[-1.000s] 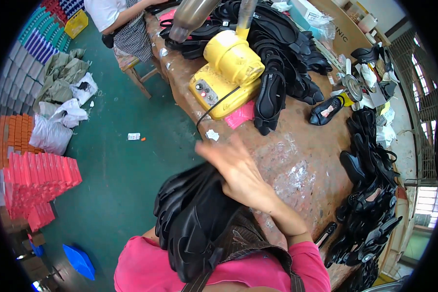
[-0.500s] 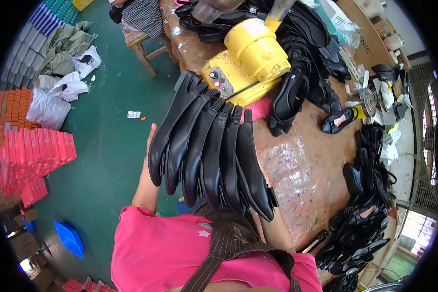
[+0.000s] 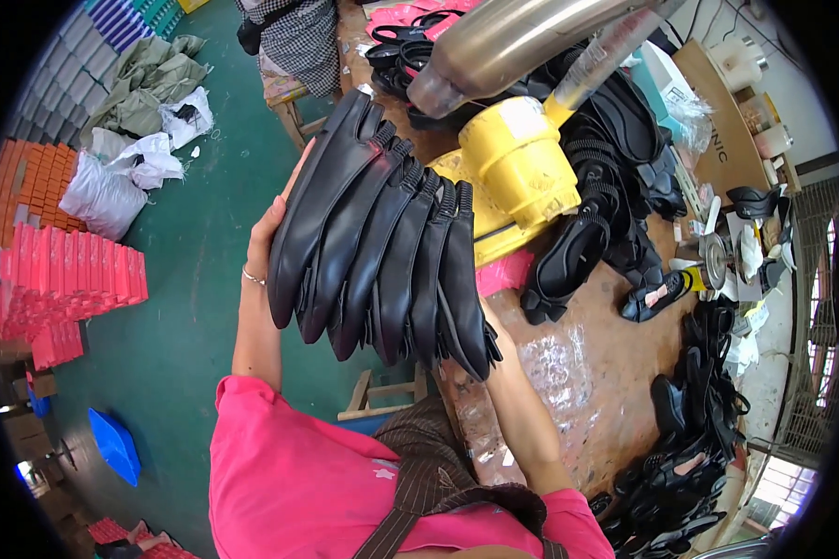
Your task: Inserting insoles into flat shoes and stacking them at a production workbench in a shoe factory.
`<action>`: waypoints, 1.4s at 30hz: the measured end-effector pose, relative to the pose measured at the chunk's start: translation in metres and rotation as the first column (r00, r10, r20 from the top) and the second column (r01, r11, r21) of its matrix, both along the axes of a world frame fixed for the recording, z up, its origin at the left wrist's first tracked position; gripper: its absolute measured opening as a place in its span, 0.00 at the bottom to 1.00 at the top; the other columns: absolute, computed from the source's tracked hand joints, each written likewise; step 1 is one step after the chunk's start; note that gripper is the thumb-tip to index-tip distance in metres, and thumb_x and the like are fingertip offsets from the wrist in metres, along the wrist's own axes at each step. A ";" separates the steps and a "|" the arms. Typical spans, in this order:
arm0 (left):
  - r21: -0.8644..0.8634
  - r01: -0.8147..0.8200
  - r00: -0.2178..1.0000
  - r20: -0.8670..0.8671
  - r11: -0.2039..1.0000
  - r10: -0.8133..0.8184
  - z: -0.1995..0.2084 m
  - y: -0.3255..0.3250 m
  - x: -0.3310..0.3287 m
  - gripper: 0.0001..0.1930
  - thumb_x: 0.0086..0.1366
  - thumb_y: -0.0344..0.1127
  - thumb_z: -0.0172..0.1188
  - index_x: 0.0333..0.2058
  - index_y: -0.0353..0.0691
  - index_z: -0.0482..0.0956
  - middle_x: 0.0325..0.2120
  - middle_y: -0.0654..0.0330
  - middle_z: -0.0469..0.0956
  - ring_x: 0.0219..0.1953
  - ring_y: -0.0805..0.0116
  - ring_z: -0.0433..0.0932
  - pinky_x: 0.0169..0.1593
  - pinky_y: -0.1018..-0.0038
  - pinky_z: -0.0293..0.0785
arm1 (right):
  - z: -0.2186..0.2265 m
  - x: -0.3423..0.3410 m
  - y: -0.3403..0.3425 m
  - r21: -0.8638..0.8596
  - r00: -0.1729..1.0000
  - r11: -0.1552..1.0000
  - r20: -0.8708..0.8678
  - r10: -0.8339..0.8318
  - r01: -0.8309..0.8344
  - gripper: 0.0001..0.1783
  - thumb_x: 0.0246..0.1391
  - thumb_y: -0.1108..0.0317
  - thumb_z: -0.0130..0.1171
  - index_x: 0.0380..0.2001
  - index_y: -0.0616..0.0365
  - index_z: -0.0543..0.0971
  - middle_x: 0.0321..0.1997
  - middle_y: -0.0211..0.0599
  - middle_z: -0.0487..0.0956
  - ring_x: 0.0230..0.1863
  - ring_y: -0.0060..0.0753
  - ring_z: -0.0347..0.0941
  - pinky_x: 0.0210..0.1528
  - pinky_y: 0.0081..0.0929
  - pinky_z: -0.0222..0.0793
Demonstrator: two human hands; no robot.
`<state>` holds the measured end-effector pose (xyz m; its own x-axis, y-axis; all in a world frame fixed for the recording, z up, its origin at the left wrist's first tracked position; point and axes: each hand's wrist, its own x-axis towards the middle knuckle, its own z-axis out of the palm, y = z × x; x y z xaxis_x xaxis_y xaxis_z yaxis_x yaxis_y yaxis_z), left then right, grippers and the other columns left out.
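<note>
A row of several black flat shoes [image 3: 368, 247], packed side by side with their toes toward me, is held up between my two hands. My left hand [image 3: 267, 235] presses along the outer side of the leftmost shoe, its fingers stretched toward the heel. On the other end, my right hand [image 3: 496, 326] bears against the rightmost shoe; its fingers are hidden behind the row. Just beyond the shoes stands a yellow machine [image 3: 517, 163] with a silver metal tube [image 3: 513, 47] over it. A reddish glint shows on one heel near that tube.
More black shoes [image 3: 569, 256] lie beside the machine, and a heap of them [image 3: 680, 456] covers the worktable's right edge [image 3: 583, 373]. A wooden stool [image 3: 378, 396] is below the held row. Pink boxes [image 3: 75, 279] and white sacks [image 3: 103, 196] stand on the green floor at left.
The row of shoes has moved away from me and slightly left, its heels now close to the silver tube. The left hand shows more. The view has shifted, bringing more of the tube in.
</note>
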<state>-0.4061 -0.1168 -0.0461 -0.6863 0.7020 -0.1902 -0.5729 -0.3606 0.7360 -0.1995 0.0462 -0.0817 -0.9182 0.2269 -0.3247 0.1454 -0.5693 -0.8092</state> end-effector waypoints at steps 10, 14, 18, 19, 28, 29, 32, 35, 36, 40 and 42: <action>0.107 -0.038 0.992 0.125 0.994 0.025 -0.031 -0.041 -0.065 0.35 0.71 0.60 0.45 0.61 0.32 0.69 0.56 0.45 0.74 0.55 0.49 0.76 0.60 0.57 0.72 | 0.011 -0.060 0.026 -0.098 0.991 0.987 -0.057 0.119 -0.124 0.39 0.58 0.77 0.58 0.71 0.59 0.56 0.70 0.38 0.64 0.67 0.30 0.62 0.68 0.30 0.56; 0.123 -0.074 0.993 0.101 0.990 0.062 -0.019 -0.050 -0.067 0.34 0.71 0.59 0.47 0.59 0.32 0.71 0.54 0.45 0.76 0.53 0.50 0.78 0.58 0.58 0.73 | 0.017 -0.079 0.029 -0.141 0.982 0.973 -0.078 0.171 -0.180 0.38 0.58 0.77 0.58 0.71 0.59 0.57 0.69 0.38 0.65 0.67 0.30 0.62 0.68 0.29 0.57; 0.482 0.166 0.986 -0.110 0.860 -0.129 0.035 -0.004 -0.034 0.32 0.72 0.57 0.46 0.59 0.32 0.71 0.54 0.45 0.76 0.53 0.50 0.78 0.58 0.57 0.74 | 0.019 -0.093 0.042 -0.169 0.978 0.964 -0.088 0.191 -0.204 0.38 0.58 0.77 0.58 0.71 0.59 0.57 0.69 0.38 0.65 0.66 0.29 0.63 0.68 0.29 0.57; 0.481 0.165 0.986 -0.112 0.861 -0.126 0.032 -0.010 -0.036 0.32 0.72 0.57 0.46 0.59 0.32 0.71 0.54 0.45 0.76 0.53 0.50 0.78 0.58 0.57 0.74 | 0.021 -0.087 0.043 -0.177 0.975 0.960 -0.094 0.202 -0.216 0.38 0.58 0.77 0.58 0.70 0.59 0.58 0.69 0.38 0.66 0.66 0.29 0.63 0.68 0.29 0.57; 0.356 -0.163 0.979 -0.058 0.920 0.196 0.025 -0.050 -0.018 0.35 0.72 0.58 0.46 0.65 0.34 0.63 0.61 0.45 0.69 0.60 0.48 0.71 0.66 0.54 0.64 | 0.034 -0.078 0.048 -0.269 0.948 0.910 -0.139 0.286 -0.314 0.37 0.58 0.77 0.58 0.70 0.59 0.59 0.67 0.37 0.68 0.65 0.28 0.64 0.67 0.27 0.58; 0.348 -0.162 0.979 -0.060 0.923 0.194 0.026 -0.045 -0.010 0.35 0.72 0.58 0.46 0.65 0.34 0.63 0.61 0.45 0.69 0.60 0.48 0.71 0.66 0.54 0.64 | 0.034 -0.068 0.050 -0.284 0.945 0.903 -0.147 0.291 -0.323 0.37 0.58 0.77 0.58 0.70 0.59 0.59 0.67 0.37 0.68 0.65 0.28 0.64 0.67 0.27 0.58; 0.188 -0.255 0.857 -0.411 0.949 0.311 0.040 -0.018 0.021 0.47 0.68 0.63 0.48 0.73 0.40 0.38 0.73 0.56 0.44 0.73 0.61 0.47 0.73 0.63 0.43 | 0.034 -0.054 0.052 -0.306 0.939 0.890 -0.159 0.304 -0.339 0.37 0.58 0.77 0.58 0.70 0.59 0.60 0.67 0.36 0.69 0.65 0.27 0.65 0.67 0.27 0.58; 0.021 -0.358 0.903 -0.248 0.934 0.351 -0.011 -0.057 0.023 0.42 0.69 0.61 0.46 0.71 0.37 0.50 0.72 0.55 0.49 0.72 0.61 0.51 0.71 0.65 0.48 | 0.038 -0.028 0.049 -0.350 0.930 0.863 -0.190 0.315 -0.364 0.36 0.58 0.76 0.58 0.70 0.59 0.60 0.66 0.36 0.69 0.65 0.27 0.65 0.67 0.27 0.58; -0.279 -0.362 0.804 -0.577 0.889 0.147 -0.022 -0.068 0.021 0.38 0.71 0.59 0.45 0.67 0.34 0.58 0.70 0.55 0.54 0.69 0.63 0.55 0.67 0.68 0.54 | 0.050 -0.021 0.043 -0.218 0.966 0.941 -0.096 0.241 -0.257 0.32 0.57 0.77 0.57 0.66 0.60 0.67 0.59 0.32 0.76 0.58 0.22 0.71 0.62 0.20 0.62; -0.392 -0.263 0.783 -0.621 0.881 -0.043 -0.047 -0.048 0.050 0.39 0.69 0.64 0.44 0.55 0.28 0.75 0.61 0.55 0.67 0.57 0.68 0.67 0.50 0.81 0.61 | 0.070 0.016 0.024 0.141 0.998 0.990 0.057 -0.035 0.026 0.26 0.56 0.77 0.57 0.60 0.61 0.74 0.52 0.34 0.81 0.52 0.28 0.76 0.56 0.26 0.69; -0.265 0.081 0.891 -0.412 0.961 -0.189 -0.056 -0.040 0.070 0.51 0.63 0.76 0.43 0.65 0.32 0.63 0.69 0.53 0.58 0.70 0.61 0.57 0.66 0.67 0.59 | 0.080 0.027 0.011 0.464 0.996 0.884 0.026 -0.081 0.060 0.27 0.54 0.76 0.58 0.59 0.58 0.75 0.51 0.39 0.81 0.51 0.34 0.78 0.55 0.29 0.70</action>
<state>-0.3362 -0.1571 -0.1021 -0.6396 0.7655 -0.0693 -0.2116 -0.0887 0.9733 -0.1727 0.0567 -0.0017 -0.8818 0.4244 -0.2055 0.1595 -0.1416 -0.9770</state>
